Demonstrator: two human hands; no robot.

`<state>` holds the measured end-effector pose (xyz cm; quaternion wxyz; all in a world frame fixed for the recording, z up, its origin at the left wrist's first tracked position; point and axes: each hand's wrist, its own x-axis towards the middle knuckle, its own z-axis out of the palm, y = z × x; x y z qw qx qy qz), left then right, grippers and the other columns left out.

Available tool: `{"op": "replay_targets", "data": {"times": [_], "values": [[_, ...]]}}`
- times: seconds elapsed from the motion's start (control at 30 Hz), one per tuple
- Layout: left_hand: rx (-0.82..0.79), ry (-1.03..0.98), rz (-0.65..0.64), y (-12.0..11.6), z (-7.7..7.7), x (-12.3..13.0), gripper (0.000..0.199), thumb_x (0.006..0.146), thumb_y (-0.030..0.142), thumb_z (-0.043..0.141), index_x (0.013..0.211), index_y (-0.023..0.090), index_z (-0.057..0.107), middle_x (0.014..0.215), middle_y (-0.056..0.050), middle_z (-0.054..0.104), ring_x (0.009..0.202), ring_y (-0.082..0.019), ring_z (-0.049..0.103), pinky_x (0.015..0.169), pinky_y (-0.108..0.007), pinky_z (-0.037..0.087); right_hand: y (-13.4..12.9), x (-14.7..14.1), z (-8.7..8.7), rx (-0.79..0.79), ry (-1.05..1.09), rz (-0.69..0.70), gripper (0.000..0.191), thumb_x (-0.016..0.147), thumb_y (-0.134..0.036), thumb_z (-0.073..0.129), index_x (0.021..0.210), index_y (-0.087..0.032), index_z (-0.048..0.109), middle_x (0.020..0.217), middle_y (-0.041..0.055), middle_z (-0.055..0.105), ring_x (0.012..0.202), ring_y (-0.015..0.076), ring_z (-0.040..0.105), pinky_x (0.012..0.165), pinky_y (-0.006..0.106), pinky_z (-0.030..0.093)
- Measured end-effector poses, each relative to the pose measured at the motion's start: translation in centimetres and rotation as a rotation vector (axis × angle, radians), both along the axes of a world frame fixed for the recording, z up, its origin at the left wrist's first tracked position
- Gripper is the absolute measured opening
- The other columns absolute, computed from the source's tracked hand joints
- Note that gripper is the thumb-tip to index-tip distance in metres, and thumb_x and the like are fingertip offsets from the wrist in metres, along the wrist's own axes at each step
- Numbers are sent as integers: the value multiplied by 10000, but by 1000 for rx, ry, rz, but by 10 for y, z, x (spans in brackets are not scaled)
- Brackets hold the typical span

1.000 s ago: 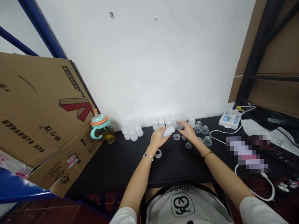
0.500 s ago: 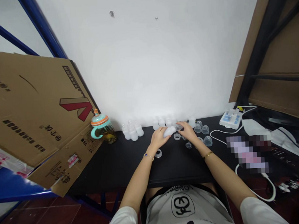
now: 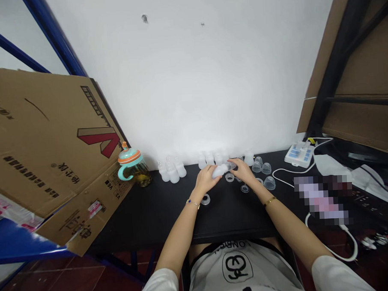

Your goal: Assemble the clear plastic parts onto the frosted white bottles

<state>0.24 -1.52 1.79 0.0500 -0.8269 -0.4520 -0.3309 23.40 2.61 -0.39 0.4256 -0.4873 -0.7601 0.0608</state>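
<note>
My left hand [image 3: 206,178] is wrapped round a small white baby bottle [image 3: 218,171], tilted so its top points right. At that top, my right hand [image 3: 243,171] has its fingers closed on a clear cap [image 3: 231,165], which meets the bottle's neck; how far it sits on is too small to tell. Below the hands lie a clear ring [image 3: 229,177] and a bottle teat [image 3: 245,188]. Another ring [image 3: 206,200] rests by my left wrist. Several clear dome caps [image 3: 269,183] stand right of my right hand. A row of white bottles [image 3: 209,158] lines the wall behind.
Several capped bottles [image 3: 173,174] stand together at the left. Beyond them are a teal-handled jug [image 3: 129,156] and a large cardboard box [image 3: 52,139]. To the right, a white device [image 3: 299,153] with a cable sits on the black table [image 3: 146,220].
My right hand has shifted very slightly left, and the clear cap is closer against the bottle's top. My left hand and everything else look the same.
</note>
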Motion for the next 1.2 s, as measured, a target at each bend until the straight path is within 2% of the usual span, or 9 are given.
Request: {"op": "replay_targets", "data": {"times": [0.43,1.2], "values": [[11,-1,1,0,0,1,454,877,390,730,1283,223,612,1173,-64,685,1031,-246,683,909,-359,552,0,-2,-3,27,-55,-10,507,770,-101,641,1261,-220,677,1262,103,681,1167,293,645,1013,459,529],[-1,-12,-6,-1,1,0,447,882,396,724,1285,239,610,1173,-61,685,1030,-247,683,906,-360,551,-1,-4,-1,20,-23,-1,514,762,-101,648,1260,-225,671,1257,98,695,1156,292,654,1036,466,509]]}}
